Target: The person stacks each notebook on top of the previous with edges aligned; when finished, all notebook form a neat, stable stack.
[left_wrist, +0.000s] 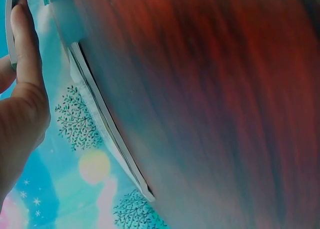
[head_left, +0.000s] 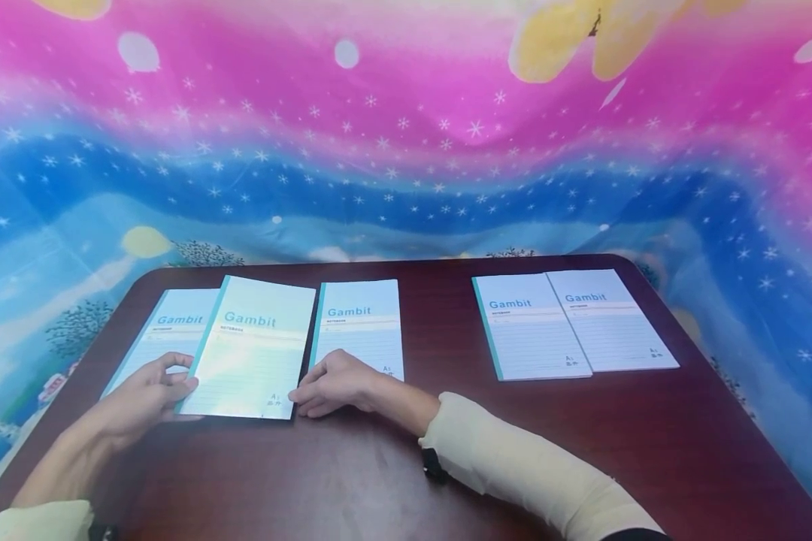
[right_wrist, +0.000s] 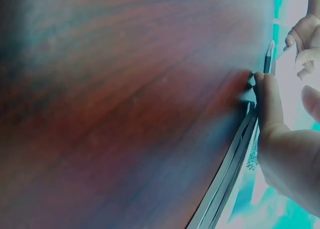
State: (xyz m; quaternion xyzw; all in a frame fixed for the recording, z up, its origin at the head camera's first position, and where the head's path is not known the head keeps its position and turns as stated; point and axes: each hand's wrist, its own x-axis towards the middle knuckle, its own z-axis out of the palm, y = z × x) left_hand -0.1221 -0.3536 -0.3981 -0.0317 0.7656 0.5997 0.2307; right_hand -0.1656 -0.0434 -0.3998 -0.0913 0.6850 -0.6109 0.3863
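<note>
A pale Gambit notebook [head_left: 250, 353] with a teal spine is raised a little off the table, its near edge tilted down toward me. My left hand [head_left: 142, 394] grips its spine side low down, thumb on the cover and fingers behind. At the lower right corner, my right hand [head_left: 334, 385] pinches the notebook's edge. Behind that hand lies a second notebook [head_left: 359, 297], partly covered by the hand. A third notebook [head_left: 176, 308] lies at the left, its right part hidden by the raised one. The left wrist view shows the left hand [left_wrist: 22, 94] at its edge.
Two more notebooks, one [head_left: 534, 338] overlapping the other [head_left: 616, 315], lie at the right of the dark brown table [head_left: 440, 330]. A patterned pink and blue cloth [head_left: 406, 150] hangs behind and around the table.
</note>
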